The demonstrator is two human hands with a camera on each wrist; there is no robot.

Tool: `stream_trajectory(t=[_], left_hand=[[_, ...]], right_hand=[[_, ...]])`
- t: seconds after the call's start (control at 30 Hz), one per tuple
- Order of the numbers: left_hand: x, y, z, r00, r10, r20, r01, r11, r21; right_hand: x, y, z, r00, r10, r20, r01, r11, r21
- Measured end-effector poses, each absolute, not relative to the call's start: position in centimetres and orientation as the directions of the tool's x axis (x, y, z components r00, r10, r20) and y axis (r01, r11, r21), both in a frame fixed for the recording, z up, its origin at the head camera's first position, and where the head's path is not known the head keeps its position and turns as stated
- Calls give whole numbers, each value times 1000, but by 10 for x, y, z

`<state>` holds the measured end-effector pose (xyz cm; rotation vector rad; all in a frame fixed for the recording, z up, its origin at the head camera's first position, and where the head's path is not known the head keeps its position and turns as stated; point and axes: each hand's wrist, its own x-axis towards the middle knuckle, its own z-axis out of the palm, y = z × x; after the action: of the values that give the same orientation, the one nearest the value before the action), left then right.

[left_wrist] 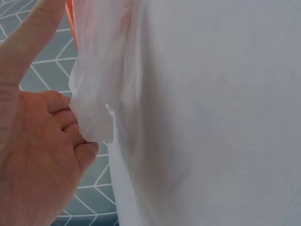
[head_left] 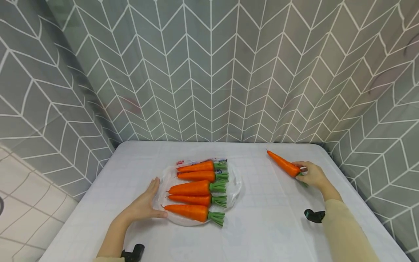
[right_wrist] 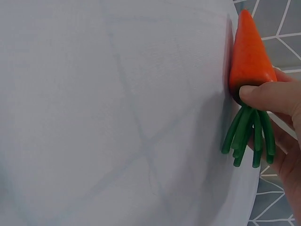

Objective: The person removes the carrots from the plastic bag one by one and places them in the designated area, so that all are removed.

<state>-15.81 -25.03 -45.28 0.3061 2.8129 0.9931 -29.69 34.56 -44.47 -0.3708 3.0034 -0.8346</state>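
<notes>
At the right of the head view, my right hand (head_left: 311, 175) grips an orange carrot (head_left: 284, 163) near its leafy end, the tip pointing to the back left. In the right wrist view the thumb (right_wrist: 263, 94) presses on the carrot's (right_wrist: 249, 54) crown, and short green stems (right_wrist: 256, 134) fan out below. Several more carrots (head_left: 191, 188) lie in a column on a clear plastic bag (head_left: 234, 189), stems to the right. My left hand (head_left: 142, 203) spreads thumb and fingers along the bag's left side. Up close, its fingertips are right at the crumpled bag edge (left_wrist: 96, 113).
A white cloth covers the table (head_left: 262, 225), whose rounded far corners meet a grey curtain (head_left: 212, 72) with white chevron lines. The same patterned cloth hangs at both sides. Pale tiles (head_left: 29, 203) show at the lower left. Black devices (head_left: 315, 216) are worn at the wrists.
</notes>
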Motion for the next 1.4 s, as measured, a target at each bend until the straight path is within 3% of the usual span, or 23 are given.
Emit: stream_trajectory(t=[0.33, 0.97, 1.4], left_hand=[[-158, -250, -452, -967, 248, -63, 155, 762, 629], [-156, -251, -455, -970, 235, -63, 142, 755, 640], [-154, -249, -450, -970, 234, -72, 135, 755, 642]], right_hand=[[-297, 341, -440, -966, -246, 83, -257, 869, -422], [-320, 303, -439, -956, -290, 49, -283, 864, -417], [-317, 299, -434, -946, -314, 84, -321, 862, -393]])
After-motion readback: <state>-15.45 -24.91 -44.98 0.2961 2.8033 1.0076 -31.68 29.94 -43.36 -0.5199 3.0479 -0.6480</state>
